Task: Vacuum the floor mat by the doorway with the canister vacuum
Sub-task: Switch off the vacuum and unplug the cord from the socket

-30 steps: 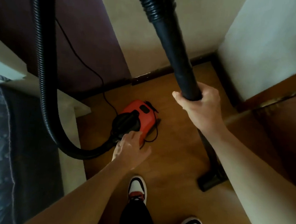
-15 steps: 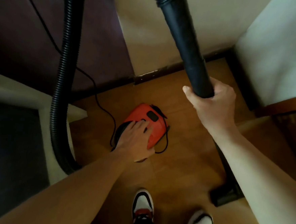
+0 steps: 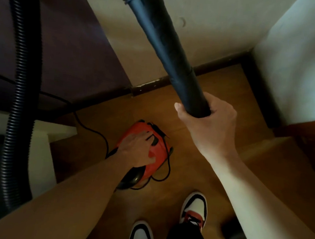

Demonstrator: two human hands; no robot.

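Observation:
A small red canister vacuum [image 3: 156,157] sits on the wooden floor in front of my feet. My left hand [image 3: 137,148] lies on top of it, fingers stretched toward its black switch [image 3: 154,141]. My right hand [image 3: 211,123] grips the black wand [image 3: 164,43], which rises steeply to the top of the view. The ribbed black hose [image 3: 19,94] hangs down the left side. Part of the black floor nozzle [image 3: 233,234] shows at the lower right, behind my right forearm. No floor mat is in view.
A black power cord [image 3: 96,133] trails from the left wall to the vacuum and loops beside it. A dark door panel [image 3: 67,57] and a cream wall [image 3: 206,29] close the far side. A white ledge [image 3: 44,148] stands left. My two sneakers [image 3: 193,209] are below.
My left hand has slid forward over the canister's top toward the switch. The view has dropped closer to the vacuum, and my right hand still holds the wand.

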